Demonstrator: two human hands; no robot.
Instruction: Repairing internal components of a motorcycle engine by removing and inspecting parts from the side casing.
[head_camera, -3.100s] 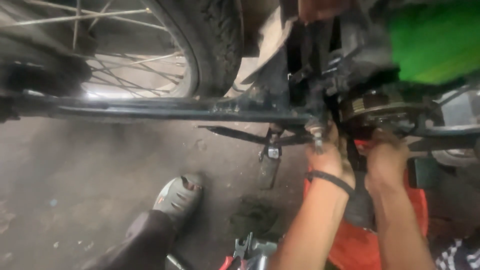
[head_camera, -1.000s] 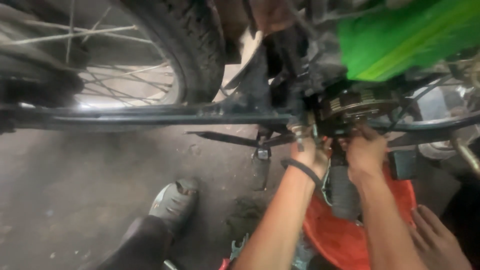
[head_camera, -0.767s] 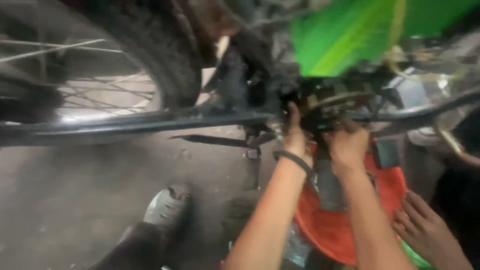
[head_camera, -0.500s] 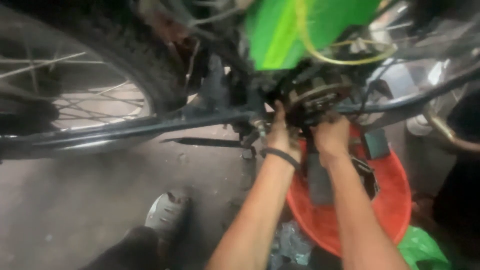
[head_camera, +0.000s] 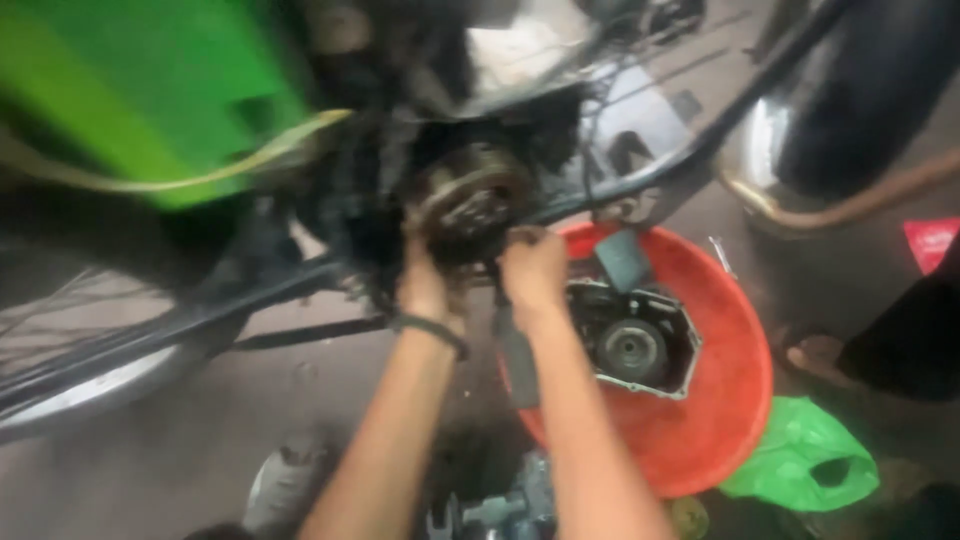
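While both bare hands reach up under the motorcycle, the left hand (head_camera: 425, 285), with a dark band on its wrist, presses against the lower left of the round, grimy metal engine assembly (head_camera: 470, 200); its fingers are curled onto the part, though the blur hides whether they truly clench it. The right hand (head_camera: 533, 265) sits just beside it at the assembly's lower right edge, fingers bent against the metal, and again I cannot tell if they grasp anything. That assembly hangs in the dark frame below the bright green plastic body panel (head_camera: 150, 90). On the floor under the right forearm stands a round orange-red plastic basin (head_camera: 720, 400), holding a grey metal engine cover with a round centre (head_camera: 635, 345). A crumpled green plastic bag (head_camera: 800, 460) lies just beside the basin's lower right rim. A spoked wheel (head_camera: 90, 370) fills the left edge.
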